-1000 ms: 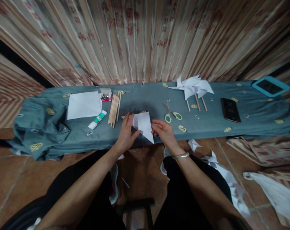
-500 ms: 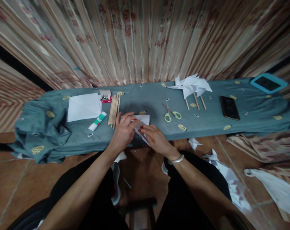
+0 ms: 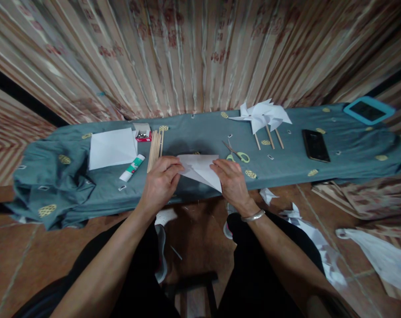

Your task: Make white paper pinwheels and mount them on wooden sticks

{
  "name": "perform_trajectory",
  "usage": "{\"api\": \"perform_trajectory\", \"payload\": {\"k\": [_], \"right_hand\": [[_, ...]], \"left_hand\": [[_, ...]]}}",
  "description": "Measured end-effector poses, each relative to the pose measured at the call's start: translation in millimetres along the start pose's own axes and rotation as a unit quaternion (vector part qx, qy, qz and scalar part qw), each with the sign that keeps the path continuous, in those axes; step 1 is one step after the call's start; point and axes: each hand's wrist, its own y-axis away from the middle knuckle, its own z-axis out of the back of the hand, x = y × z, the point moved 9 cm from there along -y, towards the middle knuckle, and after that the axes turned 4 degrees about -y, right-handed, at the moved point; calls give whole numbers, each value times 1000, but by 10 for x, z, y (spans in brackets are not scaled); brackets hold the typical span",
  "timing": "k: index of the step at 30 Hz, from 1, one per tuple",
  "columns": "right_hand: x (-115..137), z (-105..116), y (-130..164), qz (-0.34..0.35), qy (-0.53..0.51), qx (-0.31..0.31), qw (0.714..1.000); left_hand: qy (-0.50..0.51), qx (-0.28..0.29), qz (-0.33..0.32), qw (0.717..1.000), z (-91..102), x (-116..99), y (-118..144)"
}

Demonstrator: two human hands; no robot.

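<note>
A folded sheet of white paper (image 3: pixel 203 167) is stretched between my two hands above the front of the cloth-covered table. My left hand (image 3: pixel 162 179) pinches its left side, thumb and fingers together. On the paper's right side, my right hand (image 3: pixel 232 182), with a silver bangle at the wrist, grips the edge. Green-handled scissors (image 3: pixel 242 157) lie just beyond my right hand, partly covered by it. Several wooden sticks (image 3: pixel 154 148) rest behind my left hand, with a glue stick (image 3: pixel 132 168) farther left.
A stack of white paper (image 3: pixel 112 149) and a small red box of metal pins (image 3: pixel 143 133) are at the left. Paper pinwheels on sticks (image 3: pixel 265 115), a black phone (image 3: pixel 315 145) and a blue-framed tablet (image 3: pixel 369 110) lie to the right. Paper scraps (image 3: pixel 315 240) litter the floor.
My hands have moved apart, the right one shifting right and the left one slightly left. The paper is now raised and spread wider between them.
</note>
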Motion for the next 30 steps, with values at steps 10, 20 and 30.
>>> {"api": "perform_trajectory", "payload": {"k": [10,20,30], "right_hand": [[249,-102,85,69,115,7,991],[210,-280,176,44,-9,99,994],[-279,-491,-36,-228,-263,101,932]], "left_hand": [[-116,186,-28,975,-491,-124,351],[-65,194,-16,979,-533,-38,611],[30,181,139,973,-560,412,522]]}}
